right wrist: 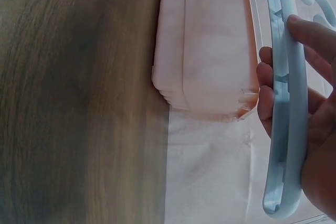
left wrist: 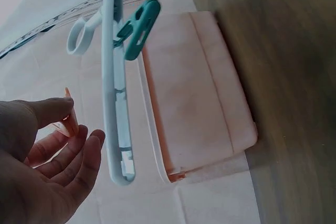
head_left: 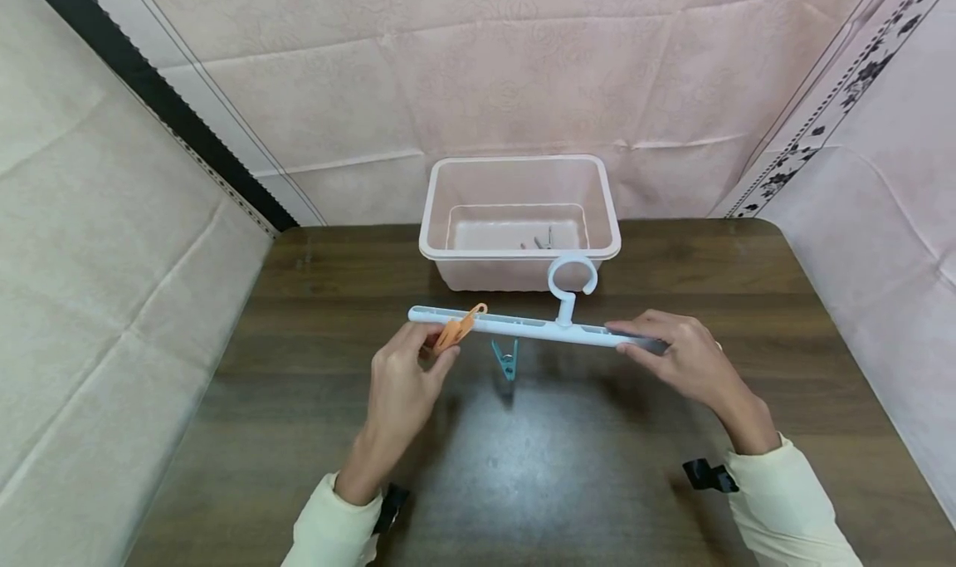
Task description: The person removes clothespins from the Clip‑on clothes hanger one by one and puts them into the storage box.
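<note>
My right hand (head_left: 690, 359) grips the right end of a pale blue clothes hanger (head_left: 523, 327), holding it raised over the table with its hook upward. A teal clothespin (head_left: 509, 361) is clipped on the hanger's bar and hangs below it; the left wrist view shows this teal clothespin (left wrist: 143, 30) from the side. Between thumb and fingers, my left hand (head_left: 403, 376) pinches an orange clothespin (head_left: 456, 333) near the bar's left end. In the head view the orange clothespin overlaps the bar, while in the left wrist view a gap shows between them.
Behind the hanger, a pale pink plastic bin (head_left: 515, 273) stands at the table's far edge, with a few small greyish pieces (head_left: 545, 241) inside. Pale cloth (head_left: 523, 77) hangs behind the dark wooden table (head_left: 493, 476) and along both sides.
</note>
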A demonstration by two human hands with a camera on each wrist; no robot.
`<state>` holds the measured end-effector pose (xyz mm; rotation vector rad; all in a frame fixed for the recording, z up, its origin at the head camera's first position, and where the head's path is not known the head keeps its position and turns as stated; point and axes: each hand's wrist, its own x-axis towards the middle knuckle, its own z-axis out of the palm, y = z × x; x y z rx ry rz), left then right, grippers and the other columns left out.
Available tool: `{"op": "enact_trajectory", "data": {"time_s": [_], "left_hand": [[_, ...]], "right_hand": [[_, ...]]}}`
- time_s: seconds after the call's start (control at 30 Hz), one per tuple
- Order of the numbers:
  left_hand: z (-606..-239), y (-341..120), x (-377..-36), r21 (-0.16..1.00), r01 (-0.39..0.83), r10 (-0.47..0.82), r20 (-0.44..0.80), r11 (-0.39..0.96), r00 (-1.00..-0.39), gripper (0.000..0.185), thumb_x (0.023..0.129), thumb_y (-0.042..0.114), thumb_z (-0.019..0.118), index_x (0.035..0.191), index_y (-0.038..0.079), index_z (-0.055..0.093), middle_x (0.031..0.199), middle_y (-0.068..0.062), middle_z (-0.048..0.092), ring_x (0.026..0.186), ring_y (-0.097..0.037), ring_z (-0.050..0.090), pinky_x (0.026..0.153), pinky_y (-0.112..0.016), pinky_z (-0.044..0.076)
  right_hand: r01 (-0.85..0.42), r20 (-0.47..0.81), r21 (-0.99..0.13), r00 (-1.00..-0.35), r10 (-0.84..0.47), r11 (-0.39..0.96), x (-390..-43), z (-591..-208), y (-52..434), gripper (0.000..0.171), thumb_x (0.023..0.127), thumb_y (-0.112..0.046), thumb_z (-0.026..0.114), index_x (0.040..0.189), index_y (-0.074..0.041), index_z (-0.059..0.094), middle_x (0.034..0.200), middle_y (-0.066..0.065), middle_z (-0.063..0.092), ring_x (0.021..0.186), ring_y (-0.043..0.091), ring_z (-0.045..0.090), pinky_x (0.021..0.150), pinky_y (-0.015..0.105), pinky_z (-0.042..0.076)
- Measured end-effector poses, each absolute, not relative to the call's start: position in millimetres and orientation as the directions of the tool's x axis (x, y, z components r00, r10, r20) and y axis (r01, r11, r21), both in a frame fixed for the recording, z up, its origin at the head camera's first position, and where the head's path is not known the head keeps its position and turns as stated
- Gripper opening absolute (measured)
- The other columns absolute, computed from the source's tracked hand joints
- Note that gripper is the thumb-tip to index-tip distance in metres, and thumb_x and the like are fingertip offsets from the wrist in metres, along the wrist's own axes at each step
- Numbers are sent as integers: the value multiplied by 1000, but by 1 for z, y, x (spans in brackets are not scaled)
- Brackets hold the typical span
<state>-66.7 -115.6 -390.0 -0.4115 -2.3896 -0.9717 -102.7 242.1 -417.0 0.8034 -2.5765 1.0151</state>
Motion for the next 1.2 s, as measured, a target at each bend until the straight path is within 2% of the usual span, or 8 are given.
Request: {"op": "enact_trajectory", "data": {"time_s": [0.27,0.8,1.2], "left_hand": [[-381,-114,-74,617,439,47,545,653,-837,27,76,-2,86,98,-2,71,90,-10,69,70,-19,62,64,-30,55],[-372,-115,-96,607,489,97,562,626,-821,24,78,-2,84,97,-3,69,87,-12,67,71,-22,62,62,-37,56],[-368,-120,-109,604,512,77,598,611,-797,25,78,-3,84,97,-4,70,85,-12,66,68,-21,62,60,-33,55]], "right_hand": [[-567,405,-566,-824,-397,599,-104,-418,243,35,81,-5,83,112,-20,78,93,-11,69,68,8,53,60,20,40],[-561,390,-577,-828,-404,593,-102,-418,245,34,81,-5,83,113,-18,78,94,-10,69,70,8,56,61,21,43],[-556,384,-585,-831,-403,591,-101,-418,244,33,82,-5,83,112,-17,78,95,-10,69,70,8,56,62,22,44]]}}
